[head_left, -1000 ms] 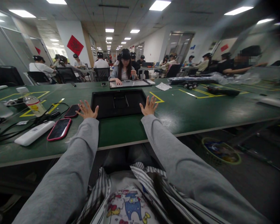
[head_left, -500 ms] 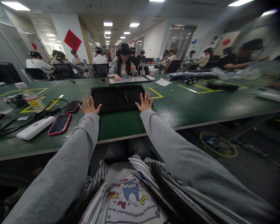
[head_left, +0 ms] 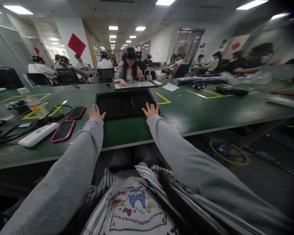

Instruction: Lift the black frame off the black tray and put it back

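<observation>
We've got the black tray flat on the green table, right in front of us — left hand at its near left corner, right hand at the near right. Fingers on both are open, gripping nothing. Two phones lie left of our left hand.

White ceiling panels give you hard, bright patches overhead, yet the room below looks dim. You get a soft glare on the green tabletop right of centre and deep shadow underneath. Toward your right edge everything smears and stretches (the upper corner goes black); the basket contents are perhaps too murky to make out.
</observation>
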Tool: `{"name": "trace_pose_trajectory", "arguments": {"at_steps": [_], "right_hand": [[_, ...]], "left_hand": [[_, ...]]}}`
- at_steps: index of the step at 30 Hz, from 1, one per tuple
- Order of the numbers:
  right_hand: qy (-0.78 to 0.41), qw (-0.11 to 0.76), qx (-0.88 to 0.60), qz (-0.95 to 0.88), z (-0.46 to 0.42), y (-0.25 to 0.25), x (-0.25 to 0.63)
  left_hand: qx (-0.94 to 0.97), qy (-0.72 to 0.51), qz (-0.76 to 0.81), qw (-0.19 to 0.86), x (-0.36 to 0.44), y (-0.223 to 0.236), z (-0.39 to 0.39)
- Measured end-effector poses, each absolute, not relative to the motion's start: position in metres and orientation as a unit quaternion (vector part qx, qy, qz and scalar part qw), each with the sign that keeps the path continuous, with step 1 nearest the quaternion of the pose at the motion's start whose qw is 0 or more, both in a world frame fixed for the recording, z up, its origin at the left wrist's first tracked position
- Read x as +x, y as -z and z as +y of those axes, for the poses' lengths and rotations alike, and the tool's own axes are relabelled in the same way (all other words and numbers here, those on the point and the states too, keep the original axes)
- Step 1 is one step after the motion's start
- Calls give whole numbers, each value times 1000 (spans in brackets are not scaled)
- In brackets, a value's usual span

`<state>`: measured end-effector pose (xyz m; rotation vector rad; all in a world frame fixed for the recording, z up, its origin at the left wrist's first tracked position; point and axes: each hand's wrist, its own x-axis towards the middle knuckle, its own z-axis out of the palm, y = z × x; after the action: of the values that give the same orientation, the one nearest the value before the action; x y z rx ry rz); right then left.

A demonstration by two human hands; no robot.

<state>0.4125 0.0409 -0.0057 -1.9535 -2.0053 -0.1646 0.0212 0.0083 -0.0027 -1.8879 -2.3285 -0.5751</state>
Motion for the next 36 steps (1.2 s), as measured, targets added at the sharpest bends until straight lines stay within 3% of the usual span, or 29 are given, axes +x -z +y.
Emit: {"name": "trace_pose_trajectory", "arguments": {"at_steps": [10,16,18,24,29,33,36], "right_hand": [[-67,31,-718,-692,72,-13,415],[-81,17,-722,-687,75,-13,415],[-69,58,-719,-689,70,-7,414],[14,287,-754,-591,61,8,432],[-84,311,-745,-584,68,2,471],[-69,327,-734,-591,65,0,477],[-2,394,-716,-576,60,-1,470]], "left_hand": [[-548,101,-830,-30,39,-15,26],[-551,126,-825,-27,39,-15,25],[-571,154,-806,-22,33,-11,21],[-496,222,-839,-7,8,-6,12],[-509,204,-836,8,2,-10,17],[-527,221,-819,54,10,-10,12],[-539,298,-777,129,13,-12,3]]}}
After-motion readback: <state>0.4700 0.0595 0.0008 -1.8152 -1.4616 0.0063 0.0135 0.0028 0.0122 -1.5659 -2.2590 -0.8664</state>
